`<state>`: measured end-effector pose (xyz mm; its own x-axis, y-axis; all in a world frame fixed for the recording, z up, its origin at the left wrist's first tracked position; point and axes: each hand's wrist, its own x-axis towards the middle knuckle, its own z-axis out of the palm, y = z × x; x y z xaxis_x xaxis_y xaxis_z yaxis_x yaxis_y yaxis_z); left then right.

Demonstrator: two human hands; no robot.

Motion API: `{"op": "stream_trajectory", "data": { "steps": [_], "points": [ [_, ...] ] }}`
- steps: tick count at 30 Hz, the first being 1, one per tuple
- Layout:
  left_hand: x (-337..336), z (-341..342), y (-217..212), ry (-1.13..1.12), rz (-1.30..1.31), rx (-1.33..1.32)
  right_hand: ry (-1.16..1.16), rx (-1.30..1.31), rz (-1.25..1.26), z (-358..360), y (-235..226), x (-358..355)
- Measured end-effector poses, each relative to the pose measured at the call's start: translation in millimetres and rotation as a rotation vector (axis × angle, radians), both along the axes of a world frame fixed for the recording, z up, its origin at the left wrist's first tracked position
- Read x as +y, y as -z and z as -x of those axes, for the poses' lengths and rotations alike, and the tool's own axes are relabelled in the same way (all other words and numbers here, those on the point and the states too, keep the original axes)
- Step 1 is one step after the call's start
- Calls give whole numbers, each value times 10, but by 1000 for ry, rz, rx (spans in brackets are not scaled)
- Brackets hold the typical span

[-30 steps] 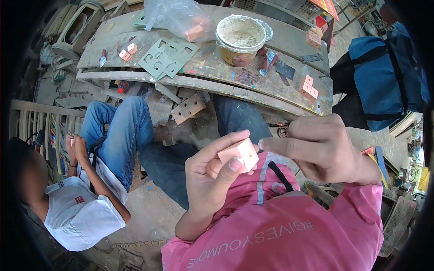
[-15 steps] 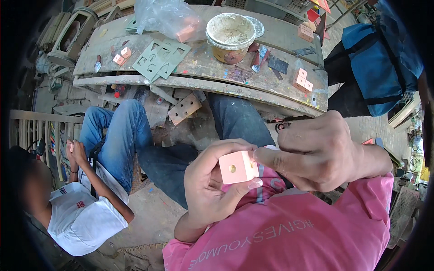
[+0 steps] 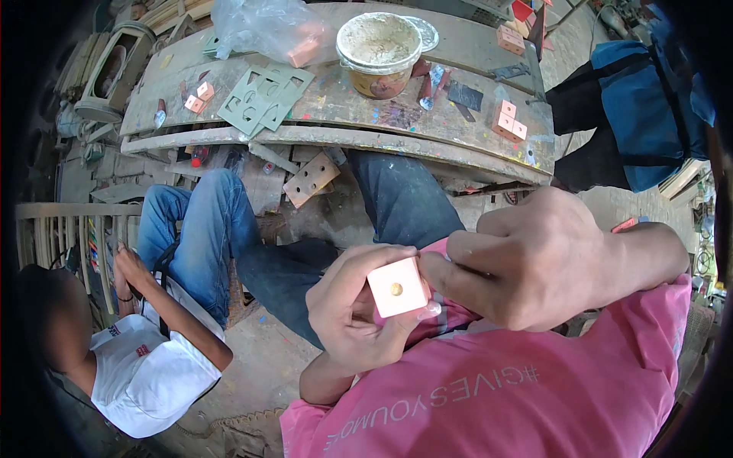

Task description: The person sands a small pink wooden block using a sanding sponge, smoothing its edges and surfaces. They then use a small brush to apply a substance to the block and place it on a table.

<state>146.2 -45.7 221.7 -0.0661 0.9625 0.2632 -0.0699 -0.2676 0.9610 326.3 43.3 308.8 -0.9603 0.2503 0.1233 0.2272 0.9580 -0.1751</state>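
Observation:
A small pink cube-shaped block (image 3: pixel 398 288) is held by my left hand (image 3: pixel 351 305), thumb along its lower edge and fingers behind it. One round hole with a yellowish inside shows in the face turned up. My right hand (image 3: pixel 527 263) is curled, its foremost finger pressing against the block's right side. Whatever the right fingers may pinch is hidden behind them. Across from me, a worn wooden bench (image 3: pixel 321 118) carries a tub of pale paste (image 3: pixel 379 57).
More pink blocks lie on the bench at left (image 3: pixel 200 98) and right (image 3: pixel 509 122). Green cut-out sheets (image 3: pixel 263 98), a plastic bag (image 3: pixel 263 30) and putty knives (image 3: pixel 430 85) are there too. Someone in a white shirt (image 3: pixel 156 362) sits at left; a person with a blue bag (image 3: pixel 637 114) stands at right.
My right hand has shifted slightly along the block's right side, and that side's hole is now out of sight. The block has turned a little. The view has shifted slightly.

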Motion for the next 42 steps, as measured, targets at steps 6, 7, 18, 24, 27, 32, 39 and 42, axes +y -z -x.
{"op": "stream_trajectory", "data": {
  "steps": [6, 7, 18, 24, 27, 32, 39, 42],
  "points": [
    [52, -28, 110, -37, -173, 231, -27, -97, 247, -97, 53, -16],
    [75, 207, 32, -25, -266, 141, -77, -132, 423, -208, 238, -91],
    [515, 130, 313, -271, -238, -135, 460, 203, 261, -474, 124, 391],
    [402, -302, 552, 74, -61, -491, 442, 417, 645, -338, 194, 70],
    [366, -321, 480, 112, -43, -523, 429, 473, 702, -277, 184, -21],
    [332, -250, 408, 107, -69, -531, 441, 579, 659, -223, 245, -70],
    [311, -180, 480, 182, -171, -688, 526, 682, 830, -136, 308, -210],
    [291, -176, 479, 192, -165, -726, 479, 734, 819, -68, 352, -241]
  ]
}}
